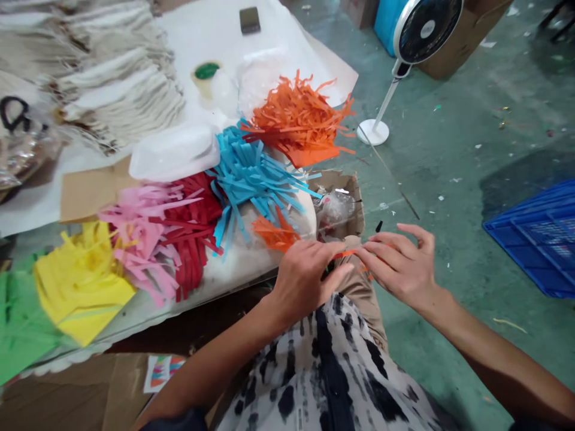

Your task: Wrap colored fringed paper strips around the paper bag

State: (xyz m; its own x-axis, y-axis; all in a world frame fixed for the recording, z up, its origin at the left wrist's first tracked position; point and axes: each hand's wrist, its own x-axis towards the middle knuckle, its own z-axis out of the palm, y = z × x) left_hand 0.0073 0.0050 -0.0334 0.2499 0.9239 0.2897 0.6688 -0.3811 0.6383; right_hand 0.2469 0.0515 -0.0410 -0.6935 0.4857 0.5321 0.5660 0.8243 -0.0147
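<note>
My left hand and my right hand meet above my lap, just past the table's near corner. Between their fingertips runs a thin orange paper strip; the left pinches one end and the right's fingers close on the other. A small bunch of orange fringe lies on the table right beside my left hand. Behind it lie piles of cut paper fringe: blue, orange, red, pink and yellow.
A white plastic tray sits behind the pink pile, and green paper at the left edge. A small open cardboard box stands near my hands. On the floor are a white standing fan and a blue crate.
</note>
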